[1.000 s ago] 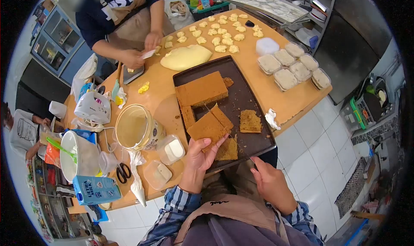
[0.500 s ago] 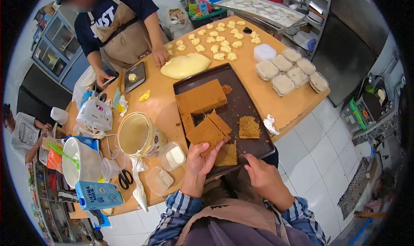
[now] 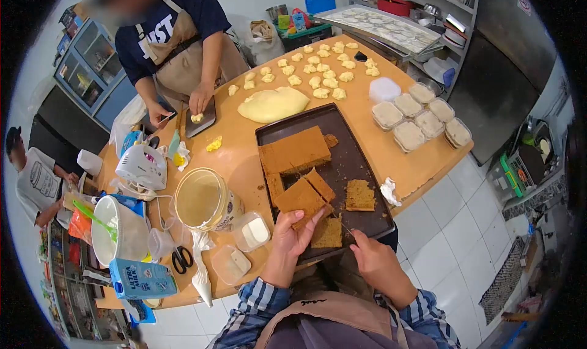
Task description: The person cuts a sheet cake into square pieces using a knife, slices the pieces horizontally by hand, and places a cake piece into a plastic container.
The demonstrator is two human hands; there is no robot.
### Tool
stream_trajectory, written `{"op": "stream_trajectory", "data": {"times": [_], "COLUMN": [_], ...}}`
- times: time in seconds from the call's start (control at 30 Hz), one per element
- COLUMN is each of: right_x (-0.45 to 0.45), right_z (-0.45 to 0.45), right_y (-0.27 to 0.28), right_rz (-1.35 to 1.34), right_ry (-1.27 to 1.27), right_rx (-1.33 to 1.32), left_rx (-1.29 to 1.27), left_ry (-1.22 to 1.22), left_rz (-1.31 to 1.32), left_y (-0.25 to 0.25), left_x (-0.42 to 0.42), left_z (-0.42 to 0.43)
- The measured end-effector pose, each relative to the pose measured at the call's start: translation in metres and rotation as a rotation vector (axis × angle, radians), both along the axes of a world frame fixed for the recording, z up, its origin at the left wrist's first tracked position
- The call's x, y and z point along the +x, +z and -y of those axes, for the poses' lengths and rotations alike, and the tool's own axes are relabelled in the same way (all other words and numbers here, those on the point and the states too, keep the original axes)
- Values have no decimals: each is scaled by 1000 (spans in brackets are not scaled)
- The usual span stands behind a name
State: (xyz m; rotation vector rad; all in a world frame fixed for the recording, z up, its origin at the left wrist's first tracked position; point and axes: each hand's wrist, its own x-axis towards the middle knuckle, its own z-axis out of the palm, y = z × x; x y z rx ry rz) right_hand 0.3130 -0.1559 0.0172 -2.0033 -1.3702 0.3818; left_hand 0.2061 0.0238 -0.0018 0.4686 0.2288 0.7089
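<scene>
Head view. Surface: bears one dark tray at its near edge. Tray contents: large cake block, far left corner; loose square, by the right edge; lower piece, near edge; slab, in my grasp toward the left edge, narrow strip beside it, full separation not certain.

My left hand: fingers closed on the slab, thumb uppermost. My right hand: fingers wrapped around what looks like a knife, thin blade showing, handle hidden.

Step in hand, by my judgement: portioning cake. Next move calls for steady left support, fingers clear of the blade.
</scene>
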Motion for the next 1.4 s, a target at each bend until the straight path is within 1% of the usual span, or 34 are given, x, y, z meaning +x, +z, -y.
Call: {"op": "stream_trajectory", "data": {"times": [0.13,0.27,0.33,0.47,0.57,0.67,0.77,0.87,0.97,1.07,1.1,1.2,1.23,1.33,1.4], "right_x": [2,5,7,12,14,15,17,16,9,-3,-7,-14,-13,-16,-16], "right_z": [-10,-8,-7,-5,-4,-3,3,5,1,-10,-14,-32,-35,-45,-48], "right_y": [4,2,7,3,10,15,12,22,31,13,17,23,24,32,35], "right_rz": [-37,-94,-107,-144,-163,-217,-209,-248,-416,-717,-902,-1147,-1215,-1375,-1393], "right_ry": [4,36,36,23,17,-69,-41,-81,-123,-189,-199,-218,-178,-151,-125], "right_rx": [-66,-32,-72,-127,-150,-250,-194,-182,11,233,273,397,412,426,415], "left_rx": [39,-60,-144,-152,-142,-124,-91,0,115,225,213,321,342,638,642], "left_ry": [47,31,20,11,-6,-16,-13,3,41,127,131,218,234,322,316], "left_rz": [-118,-90,-63,-108,-143,-158,-188,-201,-194,-217,-177,-186,-199,-380,-341], "left_y": [-3,-3,3,-2,0,2,4,4,19,38,35,32,30,30,33], "left_x": [1,4,8,15,15,15,14,10,5,4,6,9,10,11,13], "left_z": [-2,-7,-6,-8,-10,-9,-9,-7,4,20,22,34,36,38,42]}}
